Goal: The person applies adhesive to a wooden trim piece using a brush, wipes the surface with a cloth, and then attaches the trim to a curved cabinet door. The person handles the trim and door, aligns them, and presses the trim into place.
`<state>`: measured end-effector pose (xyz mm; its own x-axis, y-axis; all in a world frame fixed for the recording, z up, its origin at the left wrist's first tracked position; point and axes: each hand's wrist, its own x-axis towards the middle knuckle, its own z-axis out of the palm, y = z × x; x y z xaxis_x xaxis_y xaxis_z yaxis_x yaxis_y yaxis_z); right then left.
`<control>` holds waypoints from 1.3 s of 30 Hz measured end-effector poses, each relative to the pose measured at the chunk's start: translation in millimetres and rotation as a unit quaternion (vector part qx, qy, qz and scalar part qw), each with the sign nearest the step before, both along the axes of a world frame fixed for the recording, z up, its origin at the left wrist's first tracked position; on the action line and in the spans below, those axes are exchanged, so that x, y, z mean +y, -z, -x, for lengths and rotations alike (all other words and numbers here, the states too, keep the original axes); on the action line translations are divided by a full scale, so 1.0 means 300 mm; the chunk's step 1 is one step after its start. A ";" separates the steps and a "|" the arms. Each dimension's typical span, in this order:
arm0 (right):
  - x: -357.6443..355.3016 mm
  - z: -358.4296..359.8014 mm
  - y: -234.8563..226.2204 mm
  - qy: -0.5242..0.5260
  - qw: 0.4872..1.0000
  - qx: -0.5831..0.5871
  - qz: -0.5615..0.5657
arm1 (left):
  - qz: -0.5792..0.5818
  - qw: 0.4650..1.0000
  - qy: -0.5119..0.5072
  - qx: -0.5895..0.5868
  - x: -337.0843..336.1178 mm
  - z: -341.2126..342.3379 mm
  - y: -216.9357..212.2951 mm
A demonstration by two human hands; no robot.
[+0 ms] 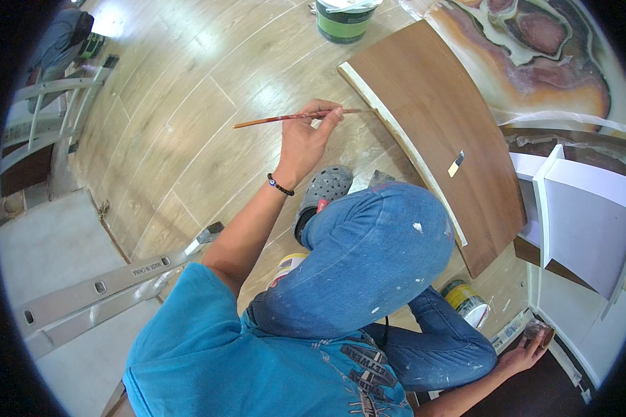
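My left hand (311,133) is pinched round a thin reddish-brown paintbrush (261,122). The brush tip meets the white strip along the near edge of a brown wood-look panel (435,132). Far to the lower right, my right hand (525,356) has its fingers round a small, brownish, cup-like thing (540,332), whose exact kind I cannot make out. A small tool with a pale handle and dark blade (456,164) lies on the panel. My bent knee in paint-flecked jeans (382,243) partly covers the panel's near side.
A green-banded bucket (344,22) stands beyond the panel. A metal ladder (111,281) lies at left. A paint can (464,302) and a second container (287,267) sit by my legs. White shelving (584,187) is at right. Another person's legs (57,42) show at upper left.
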<state>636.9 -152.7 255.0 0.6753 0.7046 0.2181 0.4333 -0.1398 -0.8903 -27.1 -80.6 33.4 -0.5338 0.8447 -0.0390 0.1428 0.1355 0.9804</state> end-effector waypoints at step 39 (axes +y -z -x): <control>-0.019 -0.005 -0.002 -0.002 1.000 -0.024 0.010 | -0.050 0.949 -0.038 0.308 -0.004 0.027 -0.024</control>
